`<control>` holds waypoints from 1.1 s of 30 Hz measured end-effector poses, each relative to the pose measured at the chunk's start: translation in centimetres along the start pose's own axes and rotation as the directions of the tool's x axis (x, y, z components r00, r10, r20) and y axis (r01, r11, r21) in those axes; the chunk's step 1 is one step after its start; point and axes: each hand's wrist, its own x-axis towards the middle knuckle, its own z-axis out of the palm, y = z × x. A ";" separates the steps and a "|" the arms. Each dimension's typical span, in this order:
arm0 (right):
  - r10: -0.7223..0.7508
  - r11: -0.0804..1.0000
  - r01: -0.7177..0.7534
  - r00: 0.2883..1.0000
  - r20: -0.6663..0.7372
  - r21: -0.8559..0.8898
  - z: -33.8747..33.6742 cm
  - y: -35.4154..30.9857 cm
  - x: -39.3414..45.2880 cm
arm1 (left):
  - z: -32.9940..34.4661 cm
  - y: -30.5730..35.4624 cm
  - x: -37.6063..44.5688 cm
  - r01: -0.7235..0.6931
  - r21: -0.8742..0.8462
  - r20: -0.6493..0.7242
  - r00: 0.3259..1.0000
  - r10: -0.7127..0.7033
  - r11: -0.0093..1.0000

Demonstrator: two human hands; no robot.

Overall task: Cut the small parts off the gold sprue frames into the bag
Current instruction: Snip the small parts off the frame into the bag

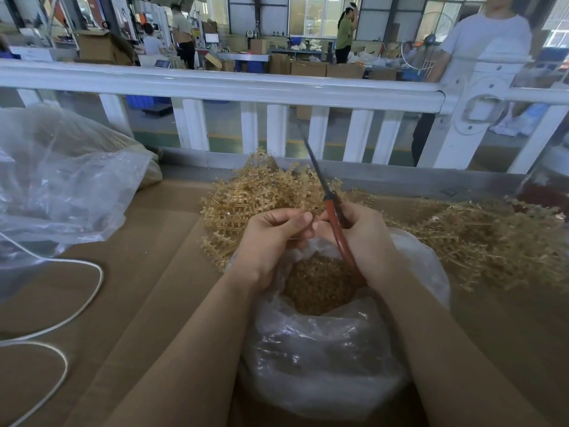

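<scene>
Our left hand point(274, 232) curls its fingers point(297, 217) in a pinch on something small above the open bag point(323, 349), too hidden to name; our right hand point(363, 238) is wrapped round the red handles of the scissors point(334, 217), blades pointing up and away; the gold sprue frames point(246, 195) lie heaped on the tabletop point(147, 288) just behind. We judge it best to snip close to each part, directly over the bag's mouth, so pieces drop onto the cut parts point(320, 282) inside.

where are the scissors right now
Head view, centre: the scissors are in the right hand, blades pointing up toward the white railing, above the open bag.
</scene>
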 end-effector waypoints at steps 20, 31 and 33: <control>-0.153 0.782 0.187 0.982 0.108 -0.595 -0.8 1.9 0.0 | -1.0 0.2 0.8 -0.080 -0.279 -0.138 0.990 0.042 0.957; -0.168 0.729 0.183 0.982 0.086 -0.660 -0.9 1.6 0.0 | -1.2 -0.1 1.0 -0.209 -0.115 -0.162 0.969 0.189 0.971; -0.168 0.720 0.175 0.983 0.076 -0.671 -0.9 1.5 0.0 | -1.3 0.0 1.0 -0.219 -0.120 -0.149 0.968 0.201 0.968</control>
